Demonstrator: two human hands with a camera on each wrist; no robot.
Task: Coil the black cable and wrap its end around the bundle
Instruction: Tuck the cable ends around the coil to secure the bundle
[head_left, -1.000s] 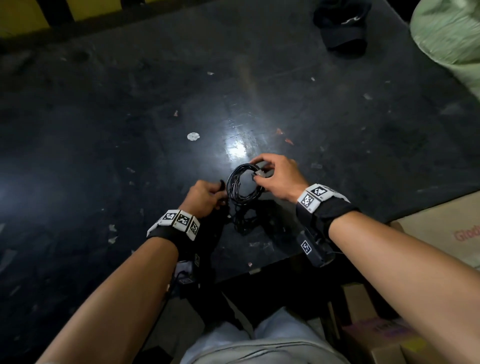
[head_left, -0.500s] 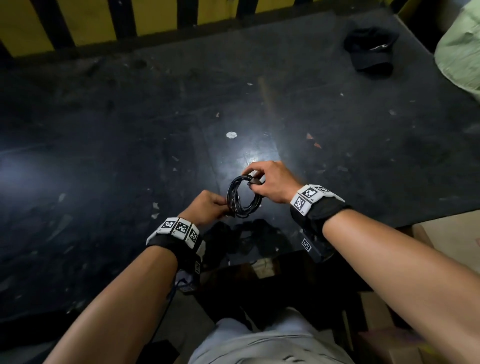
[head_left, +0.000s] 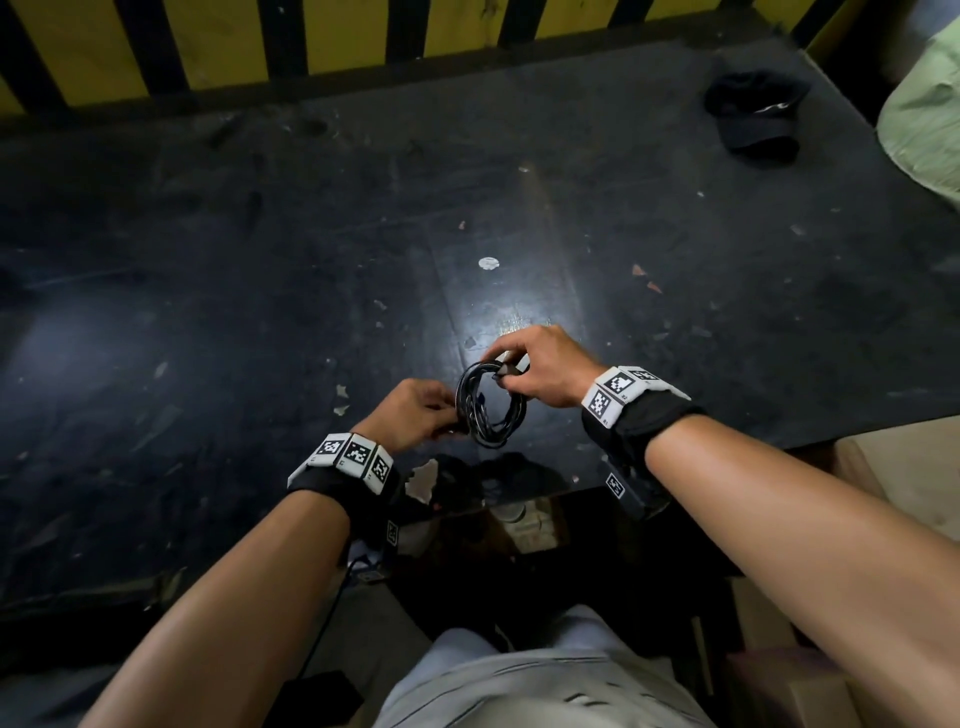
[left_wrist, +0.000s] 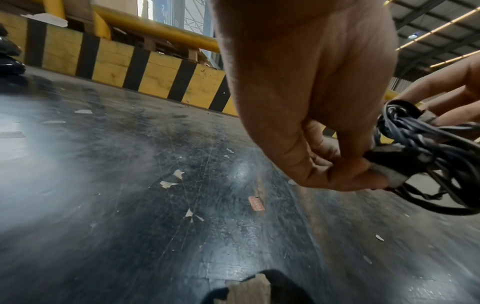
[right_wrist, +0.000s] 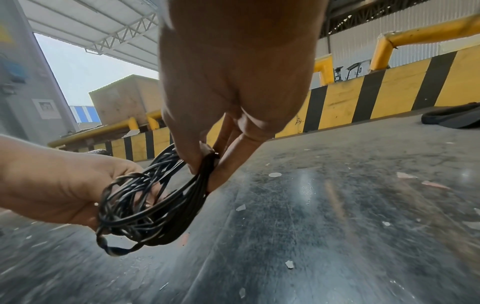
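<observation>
Both hands hold the cable (head_left: 488, 405) just above the dark tabletop (head_left: 260, 312), near its lower edge at frame centre. Left, right and above them the surface lies open, with only flat scraps of paper. A black cap (head_left: 753, 117) sits in the upper right, well apart. A yellow-and-black barrier (head_left: 337, 36) closes the top edge. A pale green bag (head_left: 924, 119) bounds the right edge; cardboard boxes (head_left: 893, 467) stand lower right.

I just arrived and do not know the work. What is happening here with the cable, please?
A person is bundling a black cable above a dark table. The left hand pinches one side of the coil; the right hand grips the opposite side. The coil is formed and held off the surface. A black cap lies at the far corner.
</observation>
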